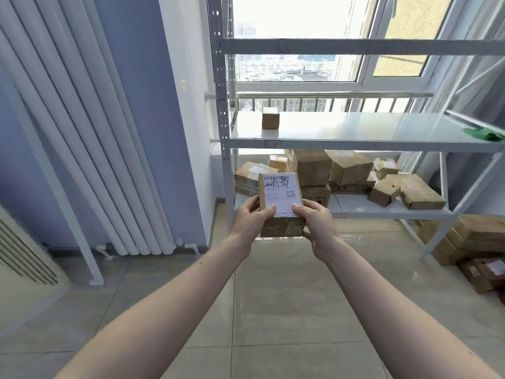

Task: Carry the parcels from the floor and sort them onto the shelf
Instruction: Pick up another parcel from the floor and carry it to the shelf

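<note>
I hold a small brown cardboard parcel (280, 192) with a white shipping label on top, out in front of me above the floor. My left hand (250, 217) grips its left side and my right hand (314, 220) its right side, thumbs on the label. Ahead stands a white metal shelf (355, 144). Its middle board carries one small brown box (270, 118) near the left end. The lower board (382, 213) is crowded with several cardboard parcels (349, 166).
More parcels (470, 242) lie stacked on the tiled floor at the right, beside the shelf's leg. A green item (489, 134) rests on the middle board's right end. A white radiator (90, 149) lines the blue wall at left. A window is behind the shelf.
</note>
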Available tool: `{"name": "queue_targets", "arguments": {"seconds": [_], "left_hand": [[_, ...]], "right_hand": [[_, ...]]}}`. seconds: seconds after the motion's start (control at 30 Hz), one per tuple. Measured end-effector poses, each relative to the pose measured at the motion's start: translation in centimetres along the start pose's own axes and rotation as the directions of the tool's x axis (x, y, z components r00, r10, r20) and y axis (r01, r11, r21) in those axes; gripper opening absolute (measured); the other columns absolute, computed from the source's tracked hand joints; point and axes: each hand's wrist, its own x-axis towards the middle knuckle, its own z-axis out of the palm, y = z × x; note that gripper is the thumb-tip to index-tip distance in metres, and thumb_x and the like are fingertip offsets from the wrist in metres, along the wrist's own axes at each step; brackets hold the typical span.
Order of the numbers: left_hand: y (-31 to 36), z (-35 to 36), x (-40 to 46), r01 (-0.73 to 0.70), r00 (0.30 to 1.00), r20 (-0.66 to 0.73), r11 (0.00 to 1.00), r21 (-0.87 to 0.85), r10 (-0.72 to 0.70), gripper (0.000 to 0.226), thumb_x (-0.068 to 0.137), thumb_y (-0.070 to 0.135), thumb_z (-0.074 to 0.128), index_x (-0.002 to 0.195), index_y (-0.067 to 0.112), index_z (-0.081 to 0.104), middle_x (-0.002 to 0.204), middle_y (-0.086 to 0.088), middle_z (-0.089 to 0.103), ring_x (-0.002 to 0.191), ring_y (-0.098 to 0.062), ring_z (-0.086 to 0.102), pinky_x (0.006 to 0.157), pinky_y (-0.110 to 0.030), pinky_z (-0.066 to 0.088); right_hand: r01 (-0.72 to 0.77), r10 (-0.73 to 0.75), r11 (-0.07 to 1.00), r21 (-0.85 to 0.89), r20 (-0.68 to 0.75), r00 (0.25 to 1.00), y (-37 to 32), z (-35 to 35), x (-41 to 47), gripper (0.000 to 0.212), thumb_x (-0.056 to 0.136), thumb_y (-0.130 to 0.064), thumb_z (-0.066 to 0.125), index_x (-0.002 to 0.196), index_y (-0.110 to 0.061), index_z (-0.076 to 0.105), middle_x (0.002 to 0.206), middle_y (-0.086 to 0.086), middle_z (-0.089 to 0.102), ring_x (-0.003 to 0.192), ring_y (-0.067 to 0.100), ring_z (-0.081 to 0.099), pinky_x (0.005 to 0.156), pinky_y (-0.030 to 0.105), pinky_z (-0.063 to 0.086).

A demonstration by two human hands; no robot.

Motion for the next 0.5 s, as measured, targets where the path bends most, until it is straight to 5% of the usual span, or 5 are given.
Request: {"name": "queue_targets", "arguments": {"seconds": [0.5], "left_hand": [[9.0,-0.1,25.3,-0.117,0.992,0.051,0.993,-0.011,0.118,0.043,0.091,0.017,0.067,0.13,0.02,0.05,0.129,-0.005,0.065,0.11,-0.025,0.067,0.085,-0.035,0.057]], "right_hand": [[0.213,-0.214,0.977,-0.019,-0.04,0.976,-9.6,6.3,23.2,0.028,0.092,-0.012,0.061,0.119,-0.009,0.065,0.097,0.005,0.074,0.083,0.018,0.071,0.072,0.027,0.053]]}}
